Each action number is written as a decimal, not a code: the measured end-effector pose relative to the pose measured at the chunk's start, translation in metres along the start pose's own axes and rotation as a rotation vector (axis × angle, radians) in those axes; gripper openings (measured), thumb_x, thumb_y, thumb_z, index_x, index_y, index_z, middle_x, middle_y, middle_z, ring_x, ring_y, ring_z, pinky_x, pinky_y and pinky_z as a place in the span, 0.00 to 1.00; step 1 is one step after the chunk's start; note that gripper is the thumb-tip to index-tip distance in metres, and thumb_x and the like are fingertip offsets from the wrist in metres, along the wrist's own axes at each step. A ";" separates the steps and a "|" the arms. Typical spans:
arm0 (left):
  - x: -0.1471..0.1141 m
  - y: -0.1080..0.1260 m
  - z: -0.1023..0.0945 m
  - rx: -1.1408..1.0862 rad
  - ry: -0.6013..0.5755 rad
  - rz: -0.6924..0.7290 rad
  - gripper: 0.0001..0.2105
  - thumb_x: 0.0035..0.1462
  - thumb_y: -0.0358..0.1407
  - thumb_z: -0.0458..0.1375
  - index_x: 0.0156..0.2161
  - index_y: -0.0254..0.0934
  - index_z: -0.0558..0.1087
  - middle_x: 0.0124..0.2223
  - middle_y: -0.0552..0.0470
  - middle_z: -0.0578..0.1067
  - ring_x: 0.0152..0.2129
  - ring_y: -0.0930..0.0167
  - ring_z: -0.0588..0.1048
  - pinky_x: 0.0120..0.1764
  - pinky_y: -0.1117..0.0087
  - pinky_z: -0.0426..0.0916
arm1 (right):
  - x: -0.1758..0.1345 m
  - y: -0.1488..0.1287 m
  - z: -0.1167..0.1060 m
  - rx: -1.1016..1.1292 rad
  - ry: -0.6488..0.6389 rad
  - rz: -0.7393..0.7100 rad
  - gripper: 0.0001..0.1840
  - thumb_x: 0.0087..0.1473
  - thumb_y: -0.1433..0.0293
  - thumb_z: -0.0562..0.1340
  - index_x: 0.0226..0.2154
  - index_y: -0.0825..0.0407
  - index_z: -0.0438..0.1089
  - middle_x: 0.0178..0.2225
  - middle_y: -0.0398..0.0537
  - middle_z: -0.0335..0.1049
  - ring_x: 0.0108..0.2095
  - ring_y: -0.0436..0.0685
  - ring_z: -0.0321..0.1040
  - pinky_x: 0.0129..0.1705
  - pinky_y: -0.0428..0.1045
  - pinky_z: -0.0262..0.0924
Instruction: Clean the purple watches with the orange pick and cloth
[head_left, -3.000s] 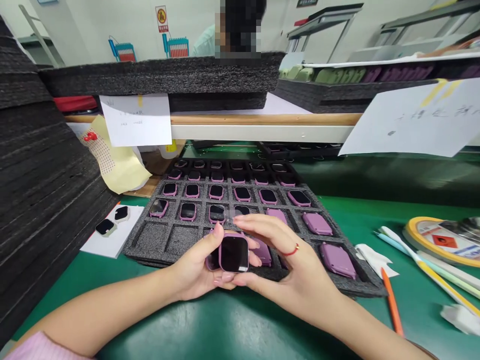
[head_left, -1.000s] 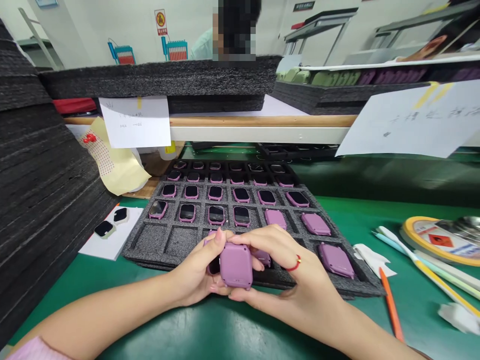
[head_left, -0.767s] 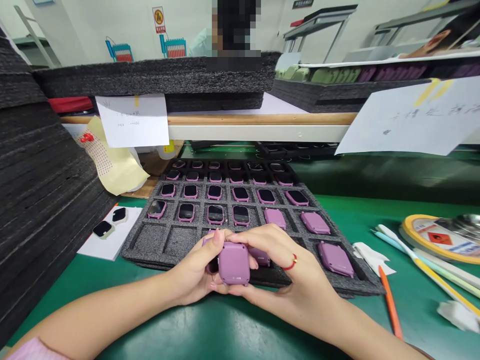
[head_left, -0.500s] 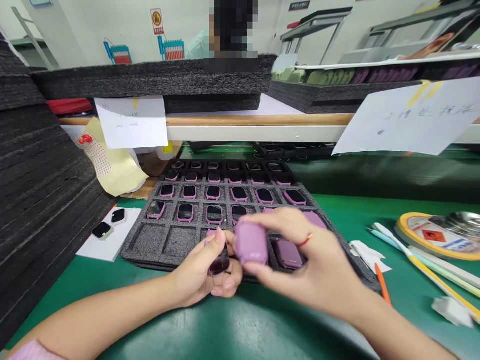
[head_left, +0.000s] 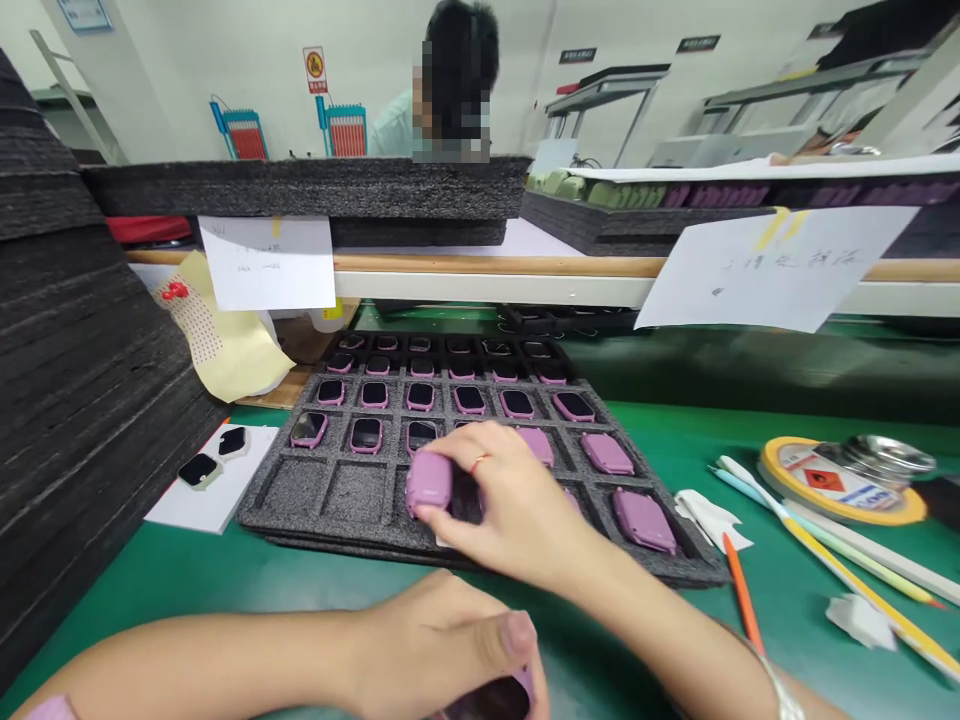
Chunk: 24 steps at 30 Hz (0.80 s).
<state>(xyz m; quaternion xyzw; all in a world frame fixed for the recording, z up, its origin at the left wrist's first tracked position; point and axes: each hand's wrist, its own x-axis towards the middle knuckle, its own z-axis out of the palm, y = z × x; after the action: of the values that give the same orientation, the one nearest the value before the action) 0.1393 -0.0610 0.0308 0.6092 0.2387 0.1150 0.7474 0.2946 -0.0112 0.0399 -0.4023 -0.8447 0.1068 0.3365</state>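
Observation:
My right hand pinches a purple smartwatch case between thumb and fingers, over the front part of the black foam tray. Low in the view, close to the table's near edge, my left hand is closed around a dark-screened smartwatch, partly hidden by the thumb and cut off by the frame. Rows of purple smartwatches with dark screens, such as one smartwatch, lie in the tray's pockets. Toward the right, plain purple cases sit with no screen showing. Some pockets are behind my right hand.
Two pale watches rest on white paper at left, beside tall stacked black foam. At right lie yellow tape, an orange stick, brushes and crumpled tissue. A shelf edge with hanging papers crosses behind; a person sits beyond.
My left hand has drawn down toward me with its smartwatch. The right hand has moved left with the purple case, away from the left hand and over the tray. The view has shifted slightly.

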 end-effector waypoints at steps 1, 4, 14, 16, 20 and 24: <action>0.000 -0.001 0.001 0.017 -0.007 -0.014 0.40 0.54 0.72 0.41 0.23 0.36 0.73 0.23 0.50 0.71 0.16 0.74 0.63 0.18 0.74 0.58 | 0.004 -0.010 0.010 0.006 -0.047 -0.008 0.18 0.50 0.64 0.71 0.44 0.53 0.75 0.42 0.53 0.77 0.46 0.65 0.71 0.51 0.63 0.66; -0.001 -0.002 0.002 -0.023 -0.023 -0.082 0.37 0.59 0.65 0.41 0.26 0.36 0.76 0.24 0.49 0.72 0.17 0.73 0.62 0.19 0.73 0.56 | 0.016 -0.028 0.039 0.004 -0.127 0.002 0.23 0.53 0.60 0.71 0.47 0.57 0.75 0.47 0.59 0.75 0.51 0.69 0.69 0.57 0.65 0.62; 0.007 0.007 -0.012 -0.346 0.199 0.110 0.33 0.51 0.65 0.59 0.38 0.32 0.80 0.30 0.47 0.78 0.14 0.77 0.65 0.16 0.76 0.51 | 0.007 -0.003 -0.005 0.430 0.182 0.088 0.12 0.70 0.60 0.54 0.46 0.46 0.70 0.47 0.50 0.75 0.52 0.57 0.72 0.56 0.56 0.66; 0.012 0.008 -0.019 -0.457 0.311 0.176 0.30 0.51 0.63 0.62 0.38 0.32 0.78 0.30 0.48 0.77 0.15 0.78 0.65 0.17 0.76 0.50 | -0.004 -0.002 -0.023 0.416 0.190 -0.010 0.11 0.65 0.56 0.60 0.41 0.45 0.68 0.44 0.47 0.74 0.48 0.56 0.73 0.51 0.52 0.69; 0.018 0.007 -0.029 -0.647 0.384 0.249 0.26 0.52 0.59 0.64 0.32 0.33 0.75 0.25 0.54 0.72 0.15 0.81 0.60 0.19 0.77 0.49 | -0.021 -0.005 -0.032 0.139 0.009 -0.205 0.15 0.54 0.64 0.72 0.39 0.47 0.68 0.51 0.52 0.71 0.52 0.60 0.71 0.52 0.53 0.69; 0.019 0.005 -0.033 -0.721 0.319 0.234 0.26 0.51 0.59 0.66 0.32 0.33 0.74 0.27 0.54 0.72 0.16 0.81 0.59 0.20 0.78 0.47 | -0.020 -0.007 -0.022 0.146 0.068 -0.219 0.04 0.60 0.71 0.66 0.35 0.49 0.70 0.49 0.51 0.74 0.47 0.56 0.75 0.47 0.51 0.71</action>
<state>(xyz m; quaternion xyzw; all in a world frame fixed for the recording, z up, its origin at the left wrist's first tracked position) 0.1399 -0.0228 0.0270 0.3058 0.2252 0.3686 0.8484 0.3142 -0.0329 0.0501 -0.2853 -0.8617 0.1168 0.4030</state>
